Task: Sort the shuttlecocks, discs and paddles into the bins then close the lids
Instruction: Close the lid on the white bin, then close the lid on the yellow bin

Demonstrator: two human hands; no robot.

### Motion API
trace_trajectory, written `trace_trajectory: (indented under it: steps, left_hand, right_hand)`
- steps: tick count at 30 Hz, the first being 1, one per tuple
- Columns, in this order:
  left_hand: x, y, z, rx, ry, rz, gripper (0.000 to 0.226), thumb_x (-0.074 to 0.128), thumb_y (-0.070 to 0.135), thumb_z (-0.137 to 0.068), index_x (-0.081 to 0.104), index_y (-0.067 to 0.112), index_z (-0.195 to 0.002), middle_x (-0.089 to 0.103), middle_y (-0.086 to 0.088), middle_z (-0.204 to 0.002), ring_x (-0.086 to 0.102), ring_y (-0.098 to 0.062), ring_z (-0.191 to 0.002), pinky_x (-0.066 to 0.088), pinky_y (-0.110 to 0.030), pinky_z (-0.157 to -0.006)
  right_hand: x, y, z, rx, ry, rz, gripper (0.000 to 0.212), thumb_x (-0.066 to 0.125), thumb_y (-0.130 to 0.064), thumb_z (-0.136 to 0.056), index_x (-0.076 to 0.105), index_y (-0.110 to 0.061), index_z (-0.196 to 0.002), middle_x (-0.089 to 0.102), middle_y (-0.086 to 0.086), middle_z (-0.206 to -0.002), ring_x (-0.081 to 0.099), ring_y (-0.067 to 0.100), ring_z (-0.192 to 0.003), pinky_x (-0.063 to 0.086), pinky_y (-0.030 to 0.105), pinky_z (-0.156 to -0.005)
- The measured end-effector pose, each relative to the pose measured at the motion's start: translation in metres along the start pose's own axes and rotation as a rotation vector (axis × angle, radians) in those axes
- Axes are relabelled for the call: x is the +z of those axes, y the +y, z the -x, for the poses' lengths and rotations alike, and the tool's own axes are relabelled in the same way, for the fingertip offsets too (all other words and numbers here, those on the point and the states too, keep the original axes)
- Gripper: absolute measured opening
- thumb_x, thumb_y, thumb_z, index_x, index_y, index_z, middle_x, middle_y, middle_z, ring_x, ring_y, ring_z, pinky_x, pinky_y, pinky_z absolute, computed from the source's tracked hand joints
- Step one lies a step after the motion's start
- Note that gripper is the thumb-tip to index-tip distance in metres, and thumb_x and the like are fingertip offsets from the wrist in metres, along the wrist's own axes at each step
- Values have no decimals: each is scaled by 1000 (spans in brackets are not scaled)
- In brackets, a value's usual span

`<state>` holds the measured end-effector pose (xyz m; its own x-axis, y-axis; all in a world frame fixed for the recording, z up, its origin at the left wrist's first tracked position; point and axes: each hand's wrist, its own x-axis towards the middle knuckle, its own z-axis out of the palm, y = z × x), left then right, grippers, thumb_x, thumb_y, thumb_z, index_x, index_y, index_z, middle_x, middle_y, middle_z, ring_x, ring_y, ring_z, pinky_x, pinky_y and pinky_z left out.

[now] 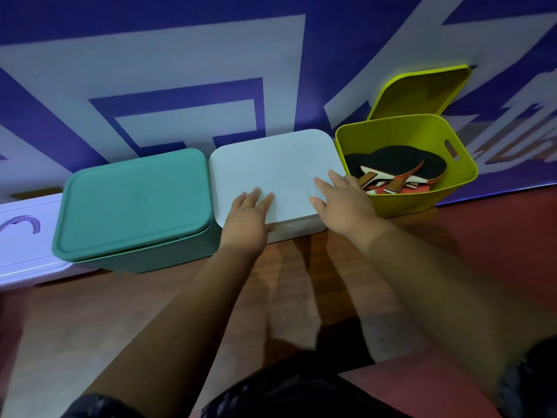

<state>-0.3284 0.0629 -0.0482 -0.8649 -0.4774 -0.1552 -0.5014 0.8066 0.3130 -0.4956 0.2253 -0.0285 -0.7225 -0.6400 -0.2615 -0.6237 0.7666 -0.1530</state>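
Left hand [247, 218] and right hand [340, 203], fingers spread, press the white lid [277, 170] shut; next, probably, the propped yellow-green lid [419, 92] over the paddles [401, 170].

bare forearms [187, 297], dark patterned clothing [301, 396]

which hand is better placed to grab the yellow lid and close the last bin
Likely the right. The right hand rests on the white lid right beside the open yellow bin, whose yellow lid leans behind it. The left hand sits farther away and would have to cross over.
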Motion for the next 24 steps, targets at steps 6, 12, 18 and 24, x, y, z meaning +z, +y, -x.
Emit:
trace_trajectory:
  steps: [6, 12, 18, 24]
  left_hand:
    - [-14, 5, 4, 11, -3, -6, 67, 60, 13, -97, 39, 22, -160, 30, -9, -169, 27, -34, -153, 33, -45, -121]
    - [-33, 43, -4, 113, -45, 139, 50, 68, 27, -96, 58, 12, -142, 55, -10, -143, 49, -30, -131, 49, -40, -106]
    - [-42, 97, -15, 184, -4, 212, 41, 67, 28, -101, 63, 17, -141, 64, -4, -138, 64, -19, -120, 45, -24, -96]
    - [-23, 168, -44, 257, 34, 198, 35, 63, 24, -99, 66, 25, -135, 67, 0, -131, 59, -21, -119, 51, -34, -99]
  right_hand:
    - [-17, 11, 20, 90, 170, -306, 43, 53, -30, -106, 62, -17, -146, 50, 8, -156, 45, 31, -143, 40, 41, -117]
    - [-63, 50, 35, 191, 255, -497, 29, 53, -27, -105, 75, -20, -124, 67, 2, -128, 63, 21, -117, 44, 28, -91]
    - [-104, 109, 5, 231, 284, -675, 28, 52, -33, -105, 74, -25, -121, 73, -4, -120, 65, 20, -107, 46, 30, -81]
    - [-141, 170, -65, 143, 336, -702, 41, 54, -20, -102, 60, -27, -142, 70, -3, -107, 62, 11, -81, 43, 22, -60]
